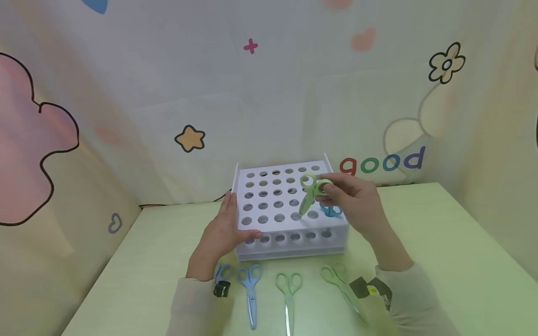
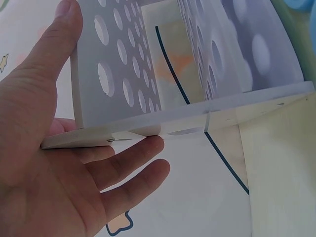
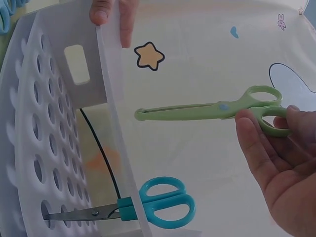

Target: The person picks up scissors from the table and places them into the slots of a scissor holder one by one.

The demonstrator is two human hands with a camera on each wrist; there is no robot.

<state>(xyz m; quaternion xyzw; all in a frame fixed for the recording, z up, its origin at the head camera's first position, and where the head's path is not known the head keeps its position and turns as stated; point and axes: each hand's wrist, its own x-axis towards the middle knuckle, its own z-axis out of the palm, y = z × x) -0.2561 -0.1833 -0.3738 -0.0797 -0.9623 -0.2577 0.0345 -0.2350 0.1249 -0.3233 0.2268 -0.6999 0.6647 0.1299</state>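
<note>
In the head view my right hand (image 1: 355,198) pinches a green pair of scissors (image 1: 310,193) by one handle loop, tip pointing down over the rack's top board. The right wrist view shows these scissors (image 3: 197,111) with their blades together, apart from the rack. My left hand (image 1: 222,231) holds the left side of the white perforated rack (image 1: 269,226), thumb over the front of its top board and fingers along the side panel (image 2: 173,123). Teal-handled scissors (image 3: 168,207) stand in a hole at the rack's right front, their blades passing down through the lower board.
Blue scissors (image 1: 251,289), another blue pair (image 1: 222,270) partly behind the left wrist, and green scissors (image 1: 289,294) lie on the table before the rack. More green scissors (image 1: 342,284) lie near the right sleeve. A printed cloth (image 1: 269,102) hangs behind the table.
</note>
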